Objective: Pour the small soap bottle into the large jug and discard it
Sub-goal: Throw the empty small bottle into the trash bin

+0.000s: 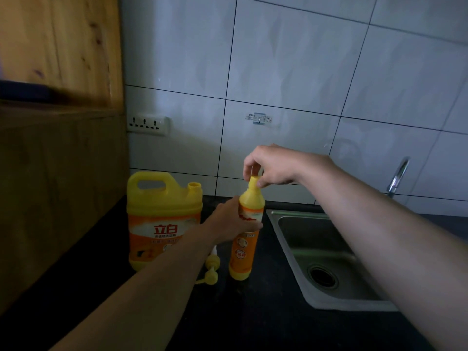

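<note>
The small yellow soap bottle [243,259] stands upright on the dark counter, just left of the sink. My left hand [229,222] is wrapped around its middle. My right hand [272,165] pinches the bottle's yellow cap [254,181] from above with fingertips and thumb. The large yellow jug [162,219] with an orange label stands to the left near the wall; its neck is uncapped and its handle faces left. A yellow pump head [211,268] lies on the counter between jug and bottle.
A steel sink [326,252] sits to the right, with a tap [398,176] behind it. A wooden cabinet [58,148] closes off the left side. A wall socket [148,125] is mounted on the tiled wall above the jug.
</note>
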### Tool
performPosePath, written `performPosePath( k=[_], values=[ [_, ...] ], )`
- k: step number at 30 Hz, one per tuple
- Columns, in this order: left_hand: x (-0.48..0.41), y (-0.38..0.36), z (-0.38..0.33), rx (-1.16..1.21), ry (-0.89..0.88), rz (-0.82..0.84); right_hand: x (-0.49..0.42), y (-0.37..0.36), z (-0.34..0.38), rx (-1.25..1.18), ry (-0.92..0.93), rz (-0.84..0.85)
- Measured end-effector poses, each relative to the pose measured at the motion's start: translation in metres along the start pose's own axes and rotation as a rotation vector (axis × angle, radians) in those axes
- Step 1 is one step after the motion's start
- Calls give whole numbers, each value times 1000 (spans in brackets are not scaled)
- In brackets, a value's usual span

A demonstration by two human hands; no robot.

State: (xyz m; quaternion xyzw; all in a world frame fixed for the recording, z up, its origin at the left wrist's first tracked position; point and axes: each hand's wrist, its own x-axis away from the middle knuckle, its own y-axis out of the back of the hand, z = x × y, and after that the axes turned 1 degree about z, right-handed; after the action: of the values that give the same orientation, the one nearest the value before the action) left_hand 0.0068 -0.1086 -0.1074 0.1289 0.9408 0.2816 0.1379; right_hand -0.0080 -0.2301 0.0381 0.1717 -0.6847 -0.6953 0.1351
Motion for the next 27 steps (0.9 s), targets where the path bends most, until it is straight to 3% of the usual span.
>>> performPosePath(
  k=[5,9,12,14,17,27],
  values=[
    [1,-1,-2,-4,-13,-5,-5,0,3,58,-85,4],
    [1,0,-2,6,-22,5,-3,-14,10,236,-249,-48],
    [2,0,-3,11,-18,1,2,-14,7,113,-333,13],
    [2,-1,-3,12,-20,-3,2,-9,2,-39,-241,34],
    [4,-1,-4,16,-20,-4,0,-6,-3,-60,-92,67],
    [2,-3,-4,-29,-18,-36,-1,-23,12,210,-156,-19]
  ],
)
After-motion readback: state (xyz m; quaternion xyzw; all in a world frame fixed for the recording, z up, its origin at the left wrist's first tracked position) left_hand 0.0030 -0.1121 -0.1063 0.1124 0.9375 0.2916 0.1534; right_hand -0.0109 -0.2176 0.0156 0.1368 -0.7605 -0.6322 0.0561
